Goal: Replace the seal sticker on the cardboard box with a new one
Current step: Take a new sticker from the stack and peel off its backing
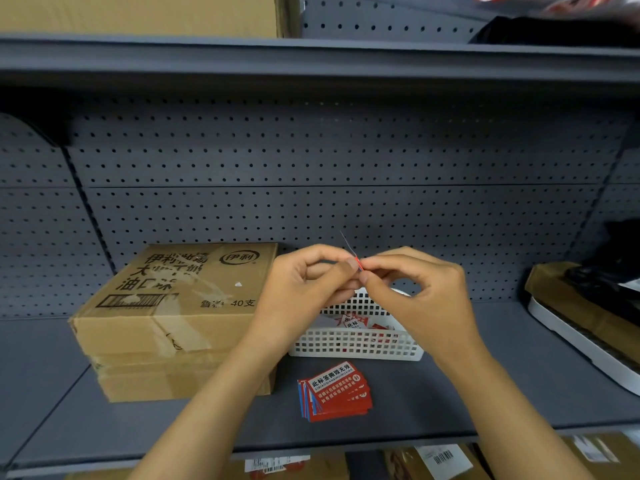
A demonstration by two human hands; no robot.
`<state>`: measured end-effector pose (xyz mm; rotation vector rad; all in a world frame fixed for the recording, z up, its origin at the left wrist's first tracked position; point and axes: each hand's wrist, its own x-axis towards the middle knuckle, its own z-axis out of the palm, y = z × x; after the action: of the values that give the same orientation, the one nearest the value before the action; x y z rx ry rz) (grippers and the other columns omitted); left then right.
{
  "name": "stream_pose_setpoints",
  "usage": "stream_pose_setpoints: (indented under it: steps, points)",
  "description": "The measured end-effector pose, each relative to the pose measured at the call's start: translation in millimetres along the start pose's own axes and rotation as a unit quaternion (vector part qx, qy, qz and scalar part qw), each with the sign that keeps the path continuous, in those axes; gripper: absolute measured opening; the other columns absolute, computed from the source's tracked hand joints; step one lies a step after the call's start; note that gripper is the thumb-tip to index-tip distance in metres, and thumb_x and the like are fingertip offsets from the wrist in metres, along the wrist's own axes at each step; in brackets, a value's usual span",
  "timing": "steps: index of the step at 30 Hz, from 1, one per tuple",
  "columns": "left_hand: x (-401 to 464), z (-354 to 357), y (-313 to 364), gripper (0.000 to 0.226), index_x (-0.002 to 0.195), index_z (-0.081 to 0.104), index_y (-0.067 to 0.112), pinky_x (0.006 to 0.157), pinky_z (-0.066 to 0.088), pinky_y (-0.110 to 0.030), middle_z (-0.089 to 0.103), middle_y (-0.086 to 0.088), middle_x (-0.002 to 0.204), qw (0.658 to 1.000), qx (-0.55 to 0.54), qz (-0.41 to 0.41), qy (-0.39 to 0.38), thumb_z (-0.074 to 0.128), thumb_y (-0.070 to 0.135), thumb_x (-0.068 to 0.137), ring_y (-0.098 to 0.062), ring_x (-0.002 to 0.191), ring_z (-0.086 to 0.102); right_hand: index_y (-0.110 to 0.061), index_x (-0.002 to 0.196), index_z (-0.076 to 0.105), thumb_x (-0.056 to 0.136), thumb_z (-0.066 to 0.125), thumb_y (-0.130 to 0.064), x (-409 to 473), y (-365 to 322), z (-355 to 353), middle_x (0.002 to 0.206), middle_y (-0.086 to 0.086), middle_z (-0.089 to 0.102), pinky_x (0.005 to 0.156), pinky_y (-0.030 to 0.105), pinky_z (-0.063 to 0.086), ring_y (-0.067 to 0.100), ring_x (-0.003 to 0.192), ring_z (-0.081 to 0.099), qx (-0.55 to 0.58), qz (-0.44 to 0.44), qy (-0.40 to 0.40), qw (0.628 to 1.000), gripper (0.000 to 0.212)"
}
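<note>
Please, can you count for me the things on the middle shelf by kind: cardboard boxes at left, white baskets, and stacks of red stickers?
Cardboard boxes: 1
White baskets: 1
Stacks of red stickers: 1
Total: 3

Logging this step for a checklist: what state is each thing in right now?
Cardboard box: closed, no seal sticker visible on top.
Sticker: edge-on, pinched by both hands.
Left hand: pinching.
Right hand: pinching.
Basket: holds stickers.
Sticker stack: lying on shelf.
</note>
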<state>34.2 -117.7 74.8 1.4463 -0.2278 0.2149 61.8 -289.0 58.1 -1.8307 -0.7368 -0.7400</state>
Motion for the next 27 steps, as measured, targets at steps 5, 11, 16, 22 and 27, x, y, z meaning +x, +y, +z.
stream_pose_setpoints:
  steps: [5,11,16,22,27]
  points:
    - [3,-3,-4,0.013,0.086,0.075,0.019,0.077,0.064,-0.031,0.077,-0.014,0.09,0.992,0.102,0.067,-0.015,0.069,0.009,0.092,-0.024,0.082,0.079,-0.015,0.092,0.084,0.087,0.077,-0.014,2,-1,-5,0.085,-0.006,0.08,0.075,0.027,0.06,0.015,0.081,0.075,0.024,0.034,-0.013,0.999,0.009]
    - [5,1,-7,0.012,0.085,0.073,0.026,0.067,0.053,-0.012,0.063,0.011,0.083,0.907,0.354,0.227,0.012,0.07,0.017,0.092,-0.012,0.079,0.069,-0.016,0.084,0.084,0.086,0.077,-0.01,4,0,-6,0.078,-0.004,0.081,0.073,0.017,0.058,0.008,0.077,0.078,0.094,0.145,-0.005,0.985,0.009]
    - [6,3,-9,0.008,0.09,0.075,0.024,0.073,0.058,-0.026,0.061,0.016,0.083,0.887,0.389,0.25,0.01,0.067,0.022,0.092,-0.008,0.08,0.067,-0.014,0.083,0.083,0.087,0.074,-0.006,6,2,-6,0.077,-0.004,0.082,0.076,0.024,0.063,0.008,0.076,0.079,0.1,0.174,-0.02,0.979,0.013]
    - [7,3,-10,0.007,0.093,0.075,0.024,0.076,0.052,-0.016,0.062,0.016,0.084,0.883,0.402,0.241,0.015,0.068,0.024,0.093,-0.005,0.084,0.064,-0.014,0.086,0.081,0.089,0.074,-0.012,7,7,-7,0.078,-0.002,0.081,0.07,0.02,0.059,0.007,0.071,0.076,0.117,0.176,-0.042,0.976,0.008]
    - [9,1,-11,0.008,0.09,0.075,0.027,0.077,0.05,-0.013,0.065,0.014,0.083,0.898,0.389,0.205,0.009,0.068,0.024,0.093,-0.005,0.085,0.064,-0.016,0.082,0.078,0.09,0.071,-0.007,7,13,-2,0.078,-0.003,0.077,0.071,0.025,0.06,0.012,0.074,0.075,0.055,0.128,-0.029,0.99,0.014]
